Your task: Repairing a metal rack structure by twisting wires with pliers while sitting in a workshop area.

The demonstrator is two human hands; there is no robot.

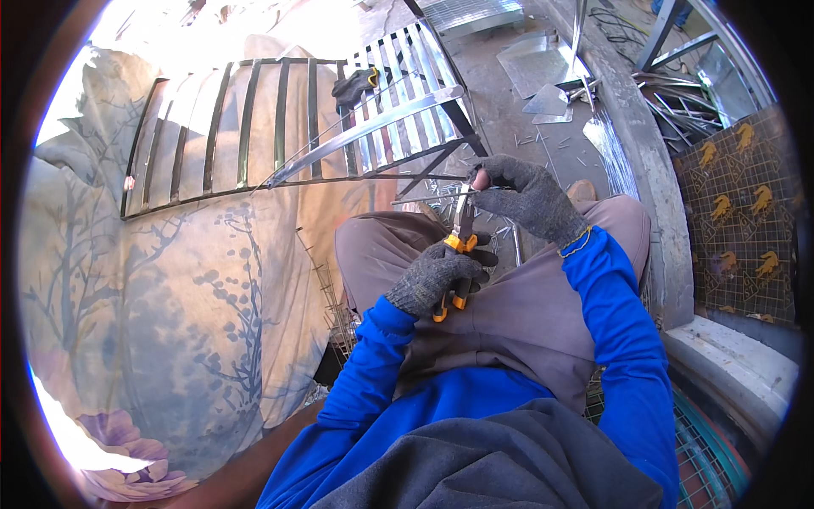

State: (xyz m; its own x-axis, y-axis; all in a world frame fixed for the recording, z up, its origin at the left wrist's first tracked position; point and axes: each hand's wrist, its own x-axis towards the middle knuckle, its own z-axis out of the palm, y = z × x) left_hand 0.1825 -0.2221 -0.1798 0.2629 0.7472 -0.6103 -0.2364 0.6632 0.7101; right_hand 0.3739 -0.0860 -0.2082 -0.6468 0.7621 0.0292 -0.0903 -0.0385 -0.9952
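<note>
— While the person sits with knees up, what has each hand got?

— The left hand (437,276), in a grey knit glove, is closed around the orange and yellow handles of a pair of pliers (458,254), low in the lap just above the grey-brown trousers (526,314). The pliers' nose points up and away.

— And the other one?

— The right hand (526,199), gloved the same way, sits just beyond it and a little to the right. Its fingers pinch a thin strip of shiny metal (462,204), which runs down into the nose of the pliers; one bare fingertip shows through the glove.

— What lies around?

— To the far left a curved frame of metal bars (280,127) rests on a floral cloth (170,297). Cut sheet-metal scraps (543,76) lie on the ground far right, and wire mesh (704,458) shows at the near right.
</note>
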